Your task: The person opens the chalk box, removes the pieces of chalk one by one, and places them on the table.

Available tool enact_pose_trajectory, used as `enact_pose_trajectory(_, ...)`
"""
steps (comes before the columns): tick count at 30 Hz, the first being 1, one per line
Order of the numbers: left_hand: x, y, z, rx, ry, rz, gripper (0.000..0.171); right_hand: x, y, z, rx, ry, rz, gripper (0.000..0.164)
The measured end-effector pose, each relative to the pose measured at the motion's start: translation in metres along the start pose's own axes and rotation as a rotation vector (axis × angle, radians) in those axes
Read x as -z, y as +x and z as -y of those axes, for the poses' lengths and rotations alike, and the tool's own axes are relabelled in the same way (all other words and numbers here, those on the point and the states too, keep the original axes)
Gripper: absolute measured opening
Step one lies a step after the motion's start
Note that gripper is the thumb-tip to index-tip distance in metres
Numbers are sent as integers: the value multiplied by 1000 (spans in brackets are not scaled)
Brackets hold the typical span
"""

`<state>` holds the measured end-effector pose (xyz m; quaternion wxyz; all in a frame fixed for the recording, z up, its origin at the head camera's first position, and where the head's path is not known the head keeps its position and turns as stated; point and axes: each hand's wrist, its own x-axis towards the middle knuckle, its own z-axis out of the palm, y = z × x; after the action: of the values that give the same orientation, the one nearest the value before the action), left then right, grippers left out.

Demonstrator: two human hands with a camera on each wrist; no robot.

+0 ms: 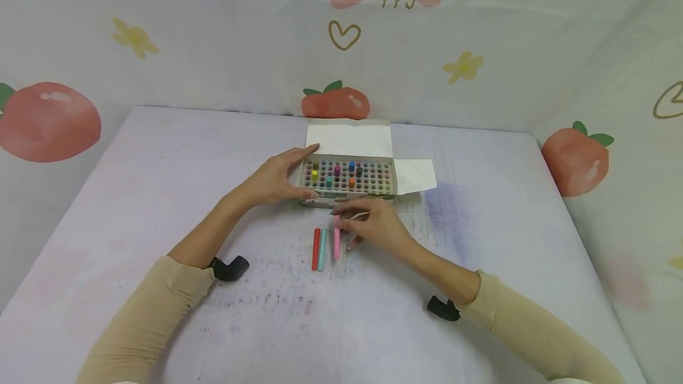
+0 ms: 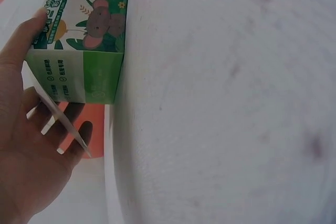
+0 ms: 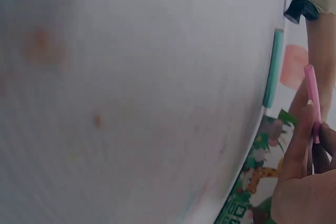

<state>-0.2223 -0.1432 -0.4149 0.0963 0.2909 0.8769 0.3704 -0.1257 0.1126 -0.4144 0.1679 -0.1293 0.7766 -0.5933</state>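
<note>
Left hand (image 1: 274, 178) holds the left end of an open box (image 1: 331, 196), thumb at its front and index finger towards the back, while the right hand (image 1: 376, 224) pinches a pink stick (image 1: 337, 246) just in front. 7 coloured sticks (image 1: 337, 170) stand in the box among many holes (image 1: 380, 174) that look unfilled. Besides the pink one, 2 sticks, red (image 1: 316, 249) and light teal (image 1: 322, 250), lie untouched on the table (image 1: 523, 218), seemingly left to handle.

Soft, rather dim light cast faint shadows beside the sleeves (image 1: 144, 322). In both wrist views the near tabletop (image 2: 226, 119) blurred, its edge looking bowed.
</note>
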Motion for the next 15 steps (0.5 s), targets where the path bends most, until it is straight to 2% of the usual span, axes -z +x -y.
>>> enact_pose_trajectory(3, 0, -1, -2, -5, -1, -1, 102, -4, 0, -3, -41, -13, 34, 22)
enact_pose_trajectory(9, -1, -2, -2, -9, -3, -6, 102, -5, 3, -10, -128, -15, 38, 20)
enact_pose_trajectory(15, -1, -2, -2, -12, -7, -14, 101, -4, 5, -14, -150, -38, 64, 18)
